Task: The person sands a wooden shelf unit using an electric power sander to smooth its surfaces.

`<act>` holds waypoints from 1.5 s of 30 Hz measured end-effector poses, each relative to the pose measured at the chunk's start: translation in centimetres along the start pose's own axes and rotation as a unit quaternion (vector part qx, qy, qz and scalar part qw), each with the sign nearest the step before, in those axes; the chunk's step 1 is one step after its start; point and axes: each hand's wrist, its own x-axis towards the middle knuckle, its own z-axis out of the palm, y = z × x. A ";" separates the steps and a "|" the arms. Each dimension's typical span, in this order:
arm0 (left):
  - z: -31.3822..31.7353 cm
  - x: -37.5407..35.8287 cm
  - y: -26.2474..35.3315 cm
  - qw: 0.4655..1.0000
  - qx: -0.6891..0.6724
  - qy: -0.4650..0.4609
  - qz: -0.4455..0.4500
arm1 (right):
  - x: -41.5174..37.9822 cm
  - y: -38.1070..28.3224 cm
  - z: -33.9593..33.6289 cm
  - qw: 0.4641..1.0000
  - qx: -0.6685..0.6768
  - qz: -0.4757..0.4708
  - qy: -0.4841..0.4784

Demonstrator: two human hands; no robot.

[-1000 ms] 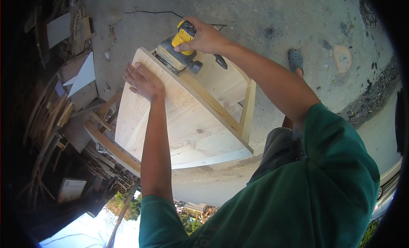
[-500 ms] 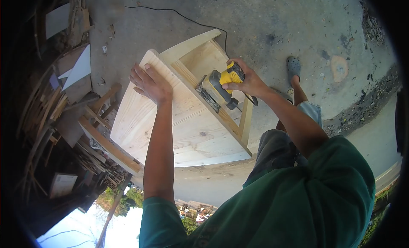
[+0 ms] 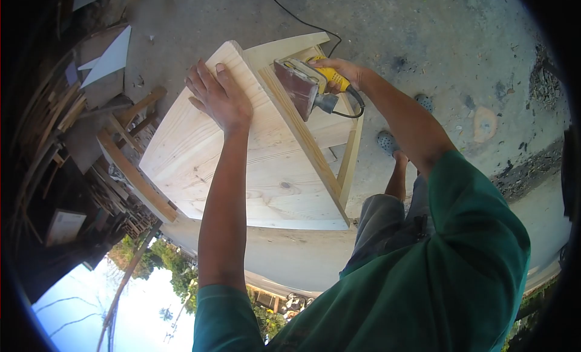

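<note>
My right hand (image 3: 342, 74) grips a yellow and black electric sander (image 3: 330, 72) by its body. The sander is tipped so its brown sandpaper pad (image 3: 296, 89) shows, close beside the long edge of a wooden piece of furniture. Pale, knotted boards form its broad panel (image 3: 260, 176), with a frame of slats (image 3: 348, 164) on the right side. Flat on the panel near its upper corner lies my left hand (image 3: 221, 101), fingers spread. From the sander's rear a black cord (image 3: 357, 101) loops down.
The cord (image 3: 290, 14) runs away over the concrete floor (image 3: 411, 25). Stacked boards and offcuts (image 3: 54, 122) crowd the left side, with a curved wooden frame (image 3: 136, 179) near the panel. My feet in grey clogs (image 3: 387, 143) stand to the right.
The sander has come up off the wooden edge and tilted, bringing its sandpaper underside into view. My left hand keeps its place on the panel. My feet and viewpoint have shifted.
</note>
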 end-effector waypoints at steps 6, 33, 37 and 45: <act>-0.1 -0.1 -0.1 1.000 -0.011 0.003 0.001 | 0.7 4.6 -0.8 0.995 0.014 0.098 -0.002; 0.5 0.0 -0.6 0.999 -0.021 0.029 0.011 | 1.1 10.9 -1.1 0.968 -0.020 0.240 -0.074; 0.1 0.1 -0.5 1.000 -0.019 0.021 0.014 | 3.3 6.8 -2.1 0.997 0.037 0.061 0.018; 0.0 0.0 -0.4 0.999 -0.032 0.008 0.017 | 1.1 3.7 -0.7 0.986 0.049 -0.090 0.130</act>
